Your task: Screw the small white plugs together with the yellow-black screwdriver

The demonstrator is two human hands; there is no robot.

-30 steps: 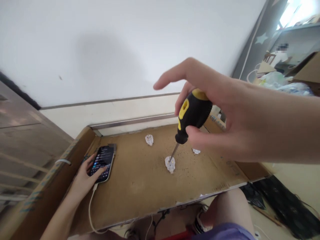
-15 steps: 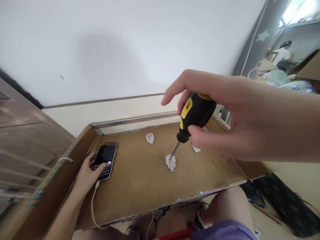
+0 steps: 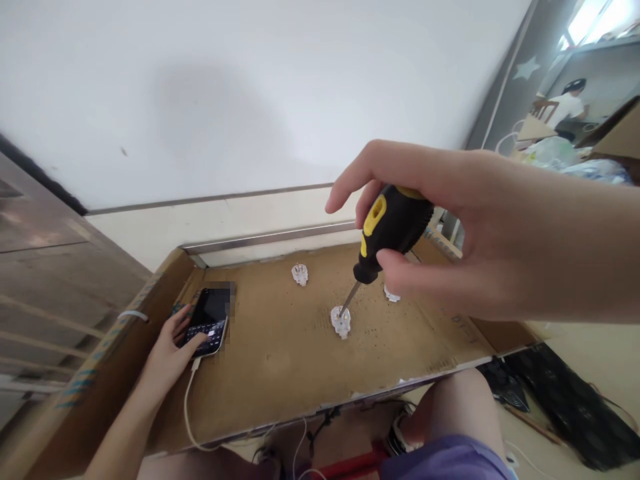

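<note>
In the cardboard tray (image 3: 273, 383), a white plug part (image 3: 342, 325) is being contacted by the screwdriver (image 3: 397, 217) gripped in the right hand's (image 3: 475, 230) fingers; at its 9 o'clock, a phone (image 3: 214, 305) is being held by the left hand's (image 3: 167, 350) fingers.

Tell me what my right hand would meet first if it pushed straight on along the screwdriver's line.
Your right hand would likely meet the white plug part first: the screwdriver seems to touch it, with cardboard beneath. Exact contact is hard to judge from one view.
</note>
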